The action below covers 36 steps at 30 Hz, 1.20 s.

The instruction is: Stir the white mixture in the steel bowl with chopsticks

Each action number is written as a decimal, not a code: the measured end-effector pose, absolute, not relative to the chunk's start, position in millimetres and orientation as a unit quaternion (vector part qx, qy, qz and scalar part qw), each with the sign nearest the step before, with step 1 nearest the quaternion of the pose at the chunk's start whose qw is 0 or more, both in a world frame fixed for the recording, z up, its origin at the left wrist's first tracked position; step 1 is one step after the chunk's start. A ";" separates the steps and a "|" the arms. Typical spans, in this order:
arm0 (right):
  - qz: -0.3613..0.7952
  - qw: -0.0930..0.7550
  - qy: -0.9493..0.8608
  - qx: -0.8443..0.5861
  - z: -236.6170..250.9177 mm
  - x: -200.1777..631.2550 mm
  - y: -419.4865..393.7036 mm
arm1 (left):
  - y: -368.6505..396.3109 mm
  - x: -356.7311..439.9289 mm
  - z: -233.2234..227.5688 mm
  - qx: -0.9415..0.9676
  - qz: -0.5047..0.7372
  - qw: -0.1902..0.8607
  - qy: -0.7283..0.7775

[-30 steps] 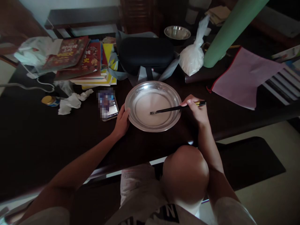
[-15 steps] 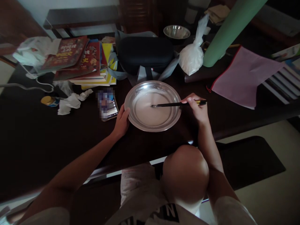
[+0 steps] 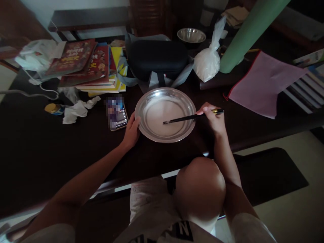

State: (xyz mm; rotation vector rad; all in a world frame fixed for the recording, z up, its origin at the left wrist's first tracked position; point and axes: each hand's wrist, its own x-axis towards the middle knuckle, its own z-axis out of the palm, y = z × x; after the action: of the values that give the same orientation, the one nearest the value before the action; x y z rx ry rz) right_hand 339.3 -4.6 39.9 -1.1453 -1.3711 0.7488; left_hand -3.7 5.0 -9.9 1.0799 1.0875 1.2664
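Note:
A shiny metal bowl (image 3: 186, 131) stands on the dark table in front of me, with a pale, whitish mixture (image 3: 162, 116) spread over its bottom. My left hand (image 3: 131, 131) grips the bowl's left rim, thumb on the edge and fingers below it. Over the right rim, my right hand (image 3: 212, 118) is closed around black chopsticks (image 3: 183, 118) with gold-coloured ends. Their tips rest in the mixture near the bowl's middle and have some of it stuck on them.
A phone (image 3: 121, 118) lies left of the bowl, near crumpled tissue (image 3: 76, 112) and a small jar (image 3: 53, 108). Behind are stacked books (image 3: 86, 64), a black case (image 3: 158, 59), a bag of white powder (image 3: 207, 64), another metal bowl (image 3: 191, 35), a green pole (image 3: 249, 37) and a pink mesh pouch (image 3: 263, 84).
The chopstick tips have moved a little toward me inside the bowl, so the chopsticks slant more. My left hand and the bowl have stayed in place.

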 end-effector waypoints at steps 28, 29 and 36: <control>0.299 0.576 -0.572 -0.501 38.7 341.3 -3.3 | 5.9 -4.3 -9.9 0.473 0.527 0.543 0.451; 0.307 0.568 -0.579 -0.498 39.0 341.0 -3.3 | 6.0 -4.3 -10.0 0.472 0.529 0.542 0.451; 0.292 0.570 -0.583 -0.500 39.4 341.3 -3.2 | 5.2 -3.5 -9.1 0.447 0.539 0.552 0.453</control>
State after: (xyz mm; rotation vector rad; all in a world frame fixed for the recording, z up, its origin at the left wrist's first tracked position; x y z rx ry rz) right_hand 341.3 -3.2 39.4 -1.1730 -1.3688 0.6846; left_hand -3.5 5.2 -9.1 1.0585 1.0715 1.2745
